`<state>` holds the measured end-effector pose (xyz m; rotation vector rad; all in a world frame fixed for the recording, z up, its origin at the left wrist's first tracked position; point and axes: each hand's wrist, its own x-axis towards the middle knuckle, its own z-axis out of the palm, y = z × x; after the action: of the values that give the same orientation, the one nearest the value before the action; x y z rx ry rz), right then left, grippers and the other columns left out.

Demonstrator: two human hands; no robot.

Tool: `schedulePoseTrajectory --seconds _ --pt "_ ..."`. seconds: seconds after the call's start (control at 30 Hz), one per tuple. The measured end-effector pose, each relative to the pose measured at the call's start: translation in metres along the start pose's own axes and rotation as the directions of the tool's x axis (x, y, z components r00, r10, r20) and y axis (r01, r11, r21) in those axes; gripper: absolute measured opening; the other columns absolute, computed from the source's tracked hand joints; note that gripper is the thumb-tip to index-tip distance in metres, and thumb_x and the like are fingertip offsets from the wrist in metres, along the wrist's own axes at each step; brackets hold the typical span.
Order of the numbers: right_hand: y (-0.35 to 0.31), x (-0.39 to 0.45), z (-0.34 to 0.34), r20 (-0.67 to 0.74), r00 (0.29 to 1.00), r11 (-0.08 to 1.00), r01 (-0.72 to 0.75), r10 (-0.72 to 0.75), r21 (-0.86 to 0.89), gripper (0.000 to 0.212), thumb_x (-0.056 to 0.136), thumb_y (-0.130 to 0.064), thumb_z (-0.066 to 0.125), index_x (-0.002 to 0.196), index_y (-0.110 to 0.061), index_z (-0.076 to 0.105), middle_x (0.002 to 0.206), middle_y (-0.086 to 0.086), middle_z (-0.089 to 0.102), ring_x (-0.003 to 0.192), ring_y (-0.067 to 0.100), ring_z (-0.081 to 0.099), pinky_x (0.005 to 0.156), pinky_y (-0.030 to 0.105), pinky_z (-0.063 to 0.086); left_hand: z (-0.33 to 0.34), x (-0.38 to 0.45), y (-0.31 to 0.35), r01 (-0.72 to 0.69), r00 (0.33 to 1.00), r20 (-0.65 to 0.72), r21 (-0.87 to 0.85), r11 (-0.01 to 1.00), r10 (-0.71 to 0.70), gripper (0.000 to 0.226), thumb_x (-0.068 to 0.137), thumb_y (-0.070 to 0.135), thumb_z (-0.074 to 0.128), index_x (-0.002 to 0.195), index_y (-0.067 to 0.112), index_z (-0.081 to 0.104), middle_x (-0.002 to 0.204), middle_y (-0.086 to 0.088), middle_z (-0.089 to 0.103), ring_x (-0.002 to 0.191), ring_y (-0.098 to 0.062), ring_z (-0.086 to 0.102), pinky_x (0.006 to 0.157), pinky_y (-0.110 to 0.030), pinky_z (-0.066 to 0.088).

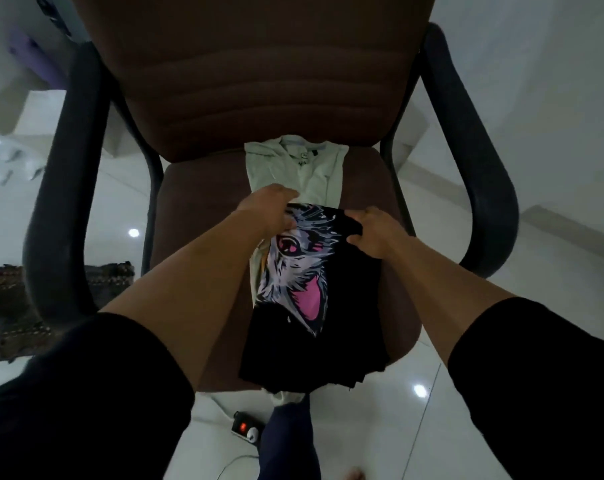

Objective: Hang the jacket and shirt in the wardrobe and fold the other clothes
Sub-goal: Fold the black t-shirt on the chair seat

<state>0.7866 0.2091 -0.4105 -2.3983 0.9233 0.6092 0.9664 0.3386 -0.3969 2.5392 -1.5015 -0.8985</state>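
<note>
both hands fold a black graphic t-shirt (314,306) on a brown office chair (259,81).
left hand (272,209) and right hand (373,233) seem to pinch its far edge, fingers curled, stacking it over a pale green shirt (293,168).

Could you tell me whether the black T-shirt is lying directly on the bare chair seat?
No, the black T-shirt lies on top of a pale green shirt, which lies on the chair.

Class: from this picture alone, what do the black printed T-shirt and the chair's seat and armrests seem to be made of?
Black T-shirt: soft knit, probably cotton; it drapes limply, print looks matte.
Chair seat: brown woven upholstery, dull, no shine.
Armrests: black plastic or rubbery foam; smooth, faint sheen, hard to tell.
</note>
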Motion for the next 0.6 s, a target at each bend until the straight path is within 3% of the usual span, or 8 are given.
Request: schedulePoseTrajectory --seconds 0.1,0.2,0.3,0.4,0.5,0.6 --pt "0.004 0.026 0.001 -0.019 0.994 0.988 -0.101 0.104 0.12 0.072 0.087 -0.032 0.063 0.147 -0.018 0.026 0.146 0.018 0.036 0.132 0.034 0.038 0.109 0.039 0.035 0.0 0.029 -0.002 0.131 0.99 0.063 -0.072 0.989 -0.127 0.077 0.085 0.035 0.065 0.147 0.019 0.023 0.138 -0.019 0.037 0.126 -0.034 0.04 0.102 -0.04 0.04" --pt "0.006 0.034 0.01 0.109 0.967 0.952 -0.248 0.231 0.177 0.094 0.079 -0.032 0.074 0.15 -0.021 0.013 0.143 0.02 0.039 0.129 0.037 0.041 0.105 0.044 0.039 0.007 0.039 -0.005 0.181 0.977 0.153 -0.213 0.96 -0.15 0.099 0.075 0.025 0.076 0.149 0.026 0.011 0.134 -0.023 0.039 0.123 -0.036 0.043 0.099 -0.038 0.041" --pt "0.003 0.029 0.018 0.155 0.971 0.936 -0.22 0.183 0.275 0.105 0.078 -0.016 0.073 0.15 -0.034 -0.002 0.138 0.023 0.044 0.121 0.038 0.049 0.104 0.042 0.041 0.011 0.04 -0.011 0.156 0.978 0.175 -0.282 0.947 -0.11 0.115 0.067 0.016 0.082 0.148 0.034 0.003 0.125 -0.024 0.044 0.118 -0.037 0.046 0.1 -0.038 0.041" --pt "0.005 0.027 0.012 0.145 0.988 0.931 -0.105 0.057 0.35 0.102 0.079 -0.007 0.067 0.15 -0.035 0.0 0.139 0.017 0.047 0.121 0.031 0.051 0.103 0.028 0.039 0.002 0.044 -0.013 0.134 0.982 0.168 -0.29 0.948 -0.087 0.117 0.066 0.016 0.083 0.147 0.039 0.002 0.122 -0.023 0.044 0.115 -0.035 0.048 0.095 -0.039 0.045" --pt "0.008 0.04 -0.025 0.081 0.996 0.916 -0.054 0.024 0.397 0.092 0.082 -0.009 0.069 0.15 -0.03 0.012 0.151 0.006 0.034 0.136 0.025 0.036 0.105 0.021 0.027 -0.031 0.057 -0.013 0.116 0.993 0.066 -0.334 0.935 -0.099 0.104 0.068 0.018 0.082 0.147 0.037 0.016 0.13 -0.018 0.041 0.119 -0.031 0.047 0.092 -0.036 0.044" --pt "0.007 0.063 -0.068 -0.184 0.977 0.895 -0.017 0.11 0.445 0.077 0.086 -0.014 0.066 0.149 -0.025 0.023 0.15 0.005 0.037 0.135 0.024 0.037 0.106 0.024 0.031 -0.067 0.08 -0.014 0.094 0.974 -0.162 -0.36 0.928 -0.161 0.085 0.067 0.028 0.082 0.14 0.027 0.038 0.13 -0.013 0.046 0.12 -0.027 0.047 0.097 -0.032 0.042"
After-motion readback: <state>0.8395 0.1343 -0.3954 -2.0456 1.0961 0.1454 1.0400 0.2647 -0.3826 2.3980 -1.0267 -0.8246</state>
